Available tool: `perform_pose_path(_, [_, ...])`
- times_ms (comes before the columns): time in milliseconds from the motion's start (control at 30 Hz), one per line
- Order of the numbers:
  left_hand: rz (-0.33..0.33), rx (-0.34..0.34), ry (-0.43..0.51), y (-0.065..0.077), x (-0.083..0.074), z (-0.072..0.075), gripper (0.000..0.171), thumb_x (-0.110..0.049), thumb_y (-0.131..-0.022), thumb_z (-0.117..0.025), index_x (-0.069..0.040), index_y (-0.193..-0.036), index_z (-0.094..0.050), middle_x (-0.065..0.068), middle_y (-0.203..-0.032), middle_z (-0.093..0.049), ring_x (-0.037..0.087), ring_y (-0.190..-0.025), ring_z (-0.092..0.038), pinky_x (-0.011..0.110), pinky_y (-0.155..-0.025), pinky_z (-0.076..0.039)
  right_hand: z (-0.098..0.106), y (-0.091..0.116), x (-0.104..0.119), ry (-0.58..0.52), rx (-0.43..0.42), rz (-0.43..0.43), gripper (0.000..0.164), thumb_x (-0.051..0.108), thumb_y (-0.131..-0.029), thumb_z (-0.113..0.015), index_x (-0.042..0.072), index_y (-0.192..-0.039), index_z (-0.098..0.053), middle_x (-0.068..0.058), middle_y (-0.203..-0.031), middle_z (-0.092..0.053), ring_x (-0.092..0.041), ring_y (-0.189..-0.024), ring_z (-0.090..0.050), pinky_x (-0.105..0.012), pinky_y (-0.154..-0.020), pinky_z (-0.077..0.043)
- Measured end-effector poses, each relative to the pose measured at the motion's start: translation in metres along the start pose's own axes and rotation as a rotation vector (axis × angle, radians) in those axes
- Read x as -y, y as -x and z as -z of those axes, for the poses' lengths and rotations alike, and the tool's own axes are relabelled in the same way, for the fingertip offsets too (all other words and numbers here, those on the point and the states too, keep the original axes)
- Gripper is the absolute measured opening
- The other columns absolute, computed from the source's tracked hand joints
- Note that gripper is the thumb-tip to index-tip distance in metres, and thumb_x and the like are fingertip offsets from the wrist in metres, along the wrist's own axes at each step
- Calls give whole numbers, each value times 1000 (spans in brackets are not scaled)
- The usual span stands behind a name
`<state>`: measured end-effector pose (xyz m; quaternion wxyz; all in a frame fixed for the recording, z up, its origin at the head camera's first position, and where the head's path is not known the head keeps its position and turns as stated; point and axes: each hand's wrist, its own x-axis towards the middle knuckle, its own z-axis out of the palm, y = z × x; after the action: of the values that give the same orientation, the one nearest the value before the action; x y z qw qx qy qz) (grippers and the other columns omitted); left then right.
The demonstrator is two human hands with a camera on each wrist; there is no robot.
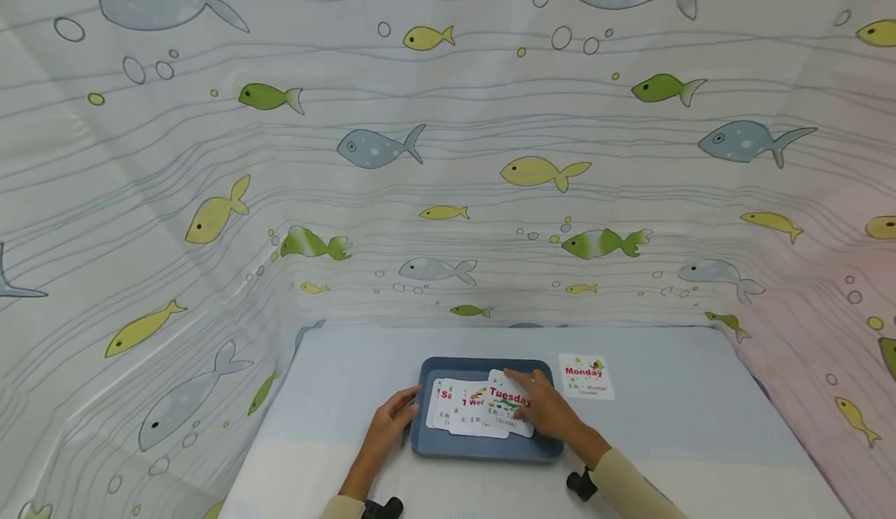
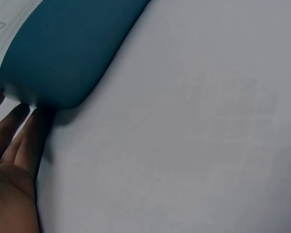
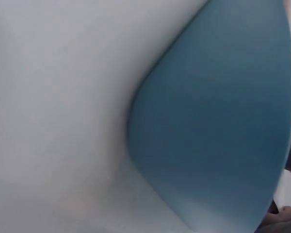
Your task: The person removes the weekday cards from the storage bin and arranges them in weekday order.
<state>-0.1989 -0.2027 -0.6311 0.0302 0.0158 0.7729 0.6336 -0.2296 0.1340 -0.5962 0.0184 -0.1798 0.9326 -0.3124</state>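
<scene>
beige sleeves (image 1: 633,484) lie nearest the head camera, behind the fingers, with a dark wrist device (image 1: 581,485) below the right wrist and another by the left. ahead of them, a blue-grey tray (image 1: 483,449) sits between the two hands on a pale table (image 1: 672,426).

the left hand (image 1: 383,426) is at the tray's left side. its fingers are fairly straight and a little spread, with gaps between them in the left wrist view, and their tips touch the tray's outer wall near a corner.

the right hand (image 1: 553,408) reaches over the tray's right rim. its index finger stretches to the top edge of the tuesday card (image 1: 501,404), and the thumb lies lower, by the card's right part, so the card is under and just left of these fingers. the two digits are apart; i cannot tell whether they pinch the card. the right wrist view mostly gives the tray's wall.

left of the right fingertips, overlapping cards (image 1: 476,419) fan out inside the tray towards the left fingers, the tuesday card on top. right of the right hand's knuckles, outside the tray, the monday card (image 1: 586,377) lies flat on the table, apart from the fingers. well beyond all the fingertips hangs a fish-printed sheet (image 1: 448,130).
</scene>
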Motion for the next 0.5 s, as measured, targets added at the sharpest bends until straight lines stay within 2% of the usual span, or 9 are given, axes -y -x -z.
perform_pose_path(100, [7,0,-5,3,1,0,40,-19,-100,-61,-12,-139,-57,11,-147,-55,35,-140,-47,22,-106,-48,2,0,-1,-22,11,8,71,12,-86,-78,22,-149,-47,-1,-94,-46,-10,-74,-42,-21,-63,-37])
perform_pose_path(200, [3,5,8,3,2,0,40,-20,-100,-61,-12,-139,-57,11,-147,-55,35,-141,-46,17,-103,-47,4,-1,-4,-65,-1,-8,65,8,-90,-73,21,-149,-48,-1,-92,-46,-11,-74,-42,-22,-63,-38])
perform_pose_path(267, [-5,10,22,3,3,0,40,-19,-100,-61,-12,-139,-57,11,-147,-55,34,-141,-46,13,-102,-46,5,-2,-5,-100,-7,-35,64,7,-92,-70,23,-149,-47,-2,-93,-48,-11,-74,-43,-22,-63,-38])
perform_pose_path(400, [-25,14,39,1,3,0,41,-19,-99,-62,-11,-139,-57,12,-147,-55,34,-141,-46,13,-102,-45,8,-4,-9,-207,-24,-90,63,7,-92,-70,28,-147,-48,-5,-113,-60,-12,-76,-49,-24,-63,-39])
perform_pose_path(500, [-25,14,39,-1,6,1,40,-19,-99,-62,-12,-138,-58,11,-147,-55,35,-140,-47,14,-101,-46,9,-5,-11,-276,-40,-144,63,9,-92,-71,31,-146,-48,-5,-109,-63,-12,-74,-51,-24,-61,-38])
